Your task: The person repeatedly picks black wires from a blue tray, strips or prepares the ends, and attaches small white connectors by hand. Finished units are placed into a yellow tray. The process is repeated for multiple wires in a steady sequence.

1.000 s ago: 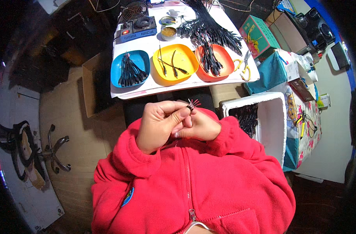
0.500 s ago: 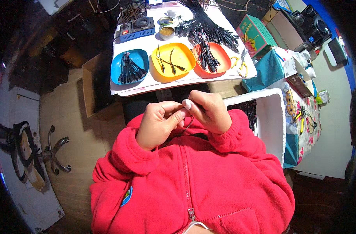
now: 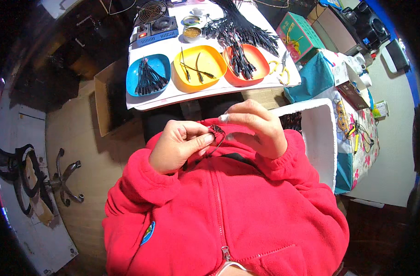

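A person in a red fleece jacket [image 3: 246,216] works with both hands raised over the lap, on the near side of a white-topped table [image 3: 166,99]. The left hand [image 3: 175,146] grasps a thin black cable [image 3: 218,143], pinched between thumb and fingers; its gathered upper part pokes out to the right of the fingertips, and a length curves down in front of the jacket. The right hand [image 3: 265,128] is released, its fingers loosely curled and parted, just to the right of the cable, with a white covering on a fingertip. Along the table's near edge stand three rounded-square plastic bowls: on the left a blue bowl [image 3: 132,80] with a fanned bundle of black cables [image 3: 150,79], in the middle a yellow bowl [image 3: 212,57] with a few short cable pieces [image 3: 200,71], and on the right an orange bowl [image 3: 261,62] with another cable bundle [image 3: 240,60]. Farther back lie a large spread of black cables [image 3: 253,34], a metal cup [image 3: 192,36] with amber contents and a blue heating unit [image 3: 158,37] with a lit red switch. Yellow-handled scissors [image 3: 287,77] lie right of the orange bowl; nearer, on the right, stands a white foam box [image 3: 324,142].
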`<state>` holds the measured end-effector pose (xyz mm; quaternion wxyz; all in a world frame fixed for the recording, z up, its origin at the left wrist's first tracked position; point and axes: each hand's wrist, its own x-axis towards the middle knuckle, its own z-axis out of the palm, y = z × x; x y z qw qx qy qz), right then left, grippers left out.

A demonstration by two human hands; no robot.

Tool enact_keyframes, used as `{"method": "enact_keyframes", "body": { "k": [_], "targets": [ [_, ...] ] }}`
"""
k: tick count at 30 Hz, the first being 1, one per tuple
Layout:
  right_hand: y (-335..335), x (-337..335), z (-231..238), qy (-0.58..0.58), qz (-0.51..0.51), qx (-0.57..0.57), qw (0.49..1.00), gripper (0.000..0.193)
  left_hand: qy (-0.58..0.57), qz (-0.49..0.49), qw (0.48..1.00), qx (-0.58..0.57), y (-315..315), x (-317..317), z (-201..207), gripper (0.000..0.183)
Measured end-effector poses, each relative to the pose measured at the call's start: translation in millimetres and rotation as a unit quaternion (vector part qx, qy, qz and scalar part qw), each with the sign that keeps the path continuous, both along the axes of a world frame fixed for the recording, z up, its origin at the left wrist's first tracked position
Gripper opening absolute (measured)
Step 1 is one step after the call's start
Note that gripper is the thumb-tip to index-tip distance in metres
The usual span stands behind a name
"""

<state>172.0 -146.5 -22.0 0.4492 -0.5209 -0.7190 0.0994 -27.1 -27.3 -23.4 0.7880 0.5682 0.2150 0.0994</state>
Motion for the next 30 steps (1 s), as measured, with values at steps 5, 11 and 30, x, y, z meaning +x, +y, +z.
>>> {"method": "enact_keyframes", "body": {
  "k": [5, 11, 30],
  "targets": [
    [11, -3, 4, -0.068, 0.018, 0.084, 0.994, 0.033, -0.02, -0.033, 0.999, -0.017, 3, 1, 5, 0.012],
    [10, -8, -2, -0.069, -0.003, 0.054, 0.996, 0.029, 0.011, -0.014, 0.982, 0.19, -1, 2, 4, 0.01],
    [7, -24, -15, -0.077, -0.079, 0.069, 0.992, 0.026, -0.029, 0.123, 0.919, 0.373, -10, 3, -20, 0.011]
  ]
}}
